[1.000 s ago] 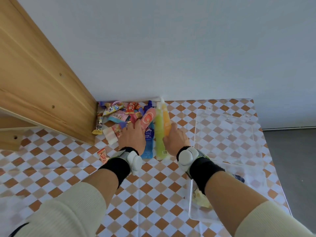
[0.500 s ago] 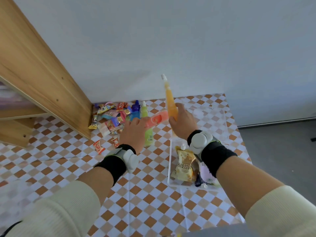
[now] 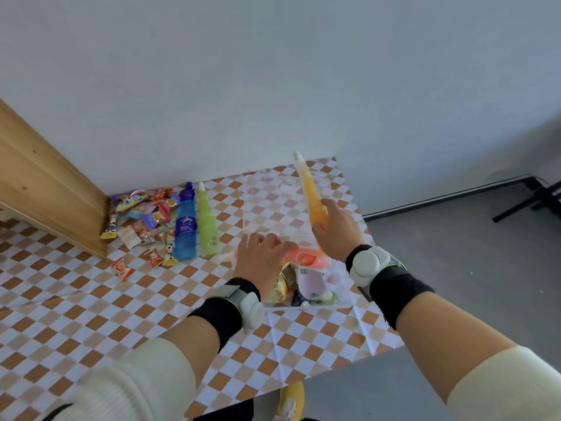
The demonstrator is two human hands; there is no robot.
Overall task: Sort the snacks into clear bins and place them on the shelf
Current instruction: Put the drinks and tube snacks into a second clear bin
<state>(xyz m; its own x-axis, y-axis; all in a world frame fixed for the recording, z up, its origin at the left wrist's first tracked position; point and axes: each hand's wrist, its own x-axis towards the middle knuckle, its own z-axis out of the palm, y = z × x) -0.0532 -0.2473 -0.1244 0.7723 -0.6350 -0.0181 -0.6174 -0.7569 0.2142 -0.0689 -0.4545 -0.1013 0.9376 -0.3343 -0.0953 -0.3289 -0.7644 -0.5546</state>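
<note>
1. The right hand [image 3: 337, 229] grips the orange pouch [image 3: 314, 199] by its fat lower end, nozzle up, over the clear bin [image 3: 246, 202].
2. The left hand [image 3: 261, 259] holds the pink pouch [image 3: 306, 257] crosswise above the bin's near end, fingers curled over it.
3. I'd lower each one flat onto the packets inside and let go low, pink first, so neither tips over the wall.
4. The blue pouch [image 3: 185, 229], green pouch [image 3: 207, 226] and loose sweets [image 3: 145, 214] lie by the wooden shelf [image 3: 45, 192], apart from the bin.

Left hand [image 3: 261, 260] and right hand [image 3: 337, 230] forward, close together, each gripping.
</note>
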